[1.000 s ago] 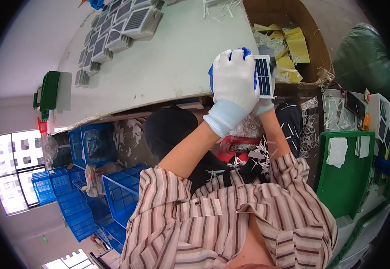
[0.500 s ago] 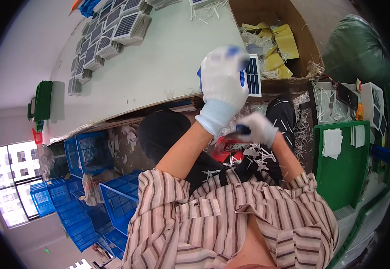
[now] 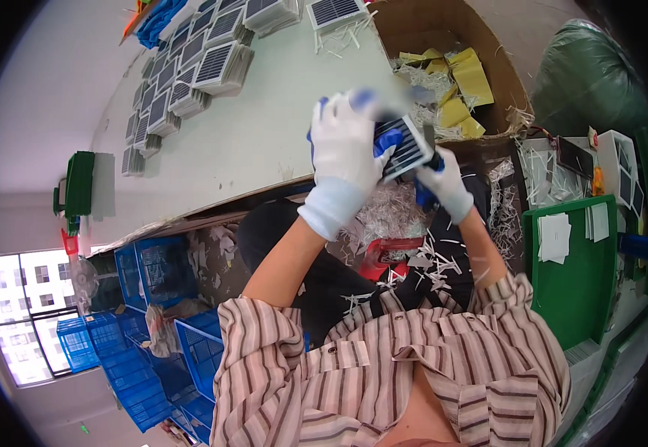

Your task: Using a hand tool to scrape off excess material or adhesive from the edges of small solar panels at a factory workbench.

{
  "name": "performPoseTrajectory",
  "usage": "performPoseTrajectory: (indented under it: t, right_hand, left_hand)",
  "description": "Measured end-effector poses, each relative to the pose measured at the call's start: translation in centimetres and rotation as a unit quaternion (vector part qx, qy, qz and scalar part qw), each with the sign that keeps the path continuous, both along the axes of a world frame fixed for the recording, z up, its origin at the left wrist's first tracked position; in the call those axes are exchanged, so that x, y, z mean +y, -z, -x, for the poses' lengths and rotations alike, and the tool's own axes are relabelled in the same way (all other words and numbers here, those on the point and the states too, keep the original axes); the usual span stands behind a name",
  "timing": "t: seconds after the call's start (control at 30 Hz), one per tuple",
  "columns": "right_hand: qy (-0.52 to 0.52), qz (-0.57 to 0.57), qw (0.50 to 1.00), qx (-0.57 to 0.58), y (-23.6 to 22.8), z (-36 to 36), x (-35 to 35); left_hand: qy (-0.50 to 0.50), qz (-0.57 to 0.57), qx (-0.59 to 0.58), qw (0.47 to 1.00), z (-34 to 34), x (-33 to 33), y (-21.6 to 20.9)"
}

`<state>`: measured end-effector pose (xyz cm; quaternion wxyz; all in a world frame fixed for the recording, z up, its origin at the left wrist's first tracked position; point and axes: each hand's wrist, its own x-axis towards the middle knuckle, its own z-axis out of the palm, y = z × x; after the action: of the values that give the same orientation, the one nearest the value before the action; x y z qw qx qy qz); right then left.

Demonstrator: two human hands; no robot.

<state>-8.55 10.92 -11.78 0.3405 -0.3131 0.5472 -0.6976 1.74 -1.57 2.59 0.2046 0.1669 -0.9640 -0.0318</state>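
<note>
My left hand [image 3: 342, 145], in a white glove with blue fingers and palm, grips a small solar panel [image 3: 409, 151]. The panel has dark cells and a white border, and it is tilted over the table's front edge. Close against its right side is my right hand [image 3: 449, 185], gloved alike, with its fingers closed round a dark tool [image 3: 429, 135]. A narrow greyish part of this tool sticks up beside the panel; its exact kind is unclear. White strips lie on my lap, near a red object [image 3: 383, 257].
Stacks of solar panels [image 3: 220, 67] stand on the white table [image 3: 264, 127] at the far left. A cardboard box [image 3: 506, 82] holds yellow paper and white strips. To the right are a green tray [image 3: 573, 290] and a green bag [image 3: 588, 78]; blue crates [image 3: 123, 372] are at left.
My right hand has risen from my lap to the panel, bringing the dark tool. My left hand has shifted slightly left and down, and the panel is now tilted.
</note>
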Motion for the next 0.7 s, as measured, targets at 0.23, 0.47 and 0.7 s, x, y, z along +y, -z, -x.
performPoseTrajectory:
  t: [0.23, 0.47, 0.7]
  right_hand:
    - [0.051, 0.014, 0.998, 0.027, -1.1, -1.1, -0.7]
    - [-0.043, -0.006, 0.999, 0.027, -0.4, -2.9, 1.2]
    - [0.109, -0.014, 0.991, -0.079, -0.2, -5.4, 1.6]
  left_hand:
    - [0.003, -0.018, 0.086, 0.996, 0.7, 1.6, 1.7]
    - [0.008, -0.017, 0.076, 0.997, 1.5, 1.5, 2.2]
    - [-0.007, -0.009, 0.081, 0.997, 1.4, 1.9, 2.1]
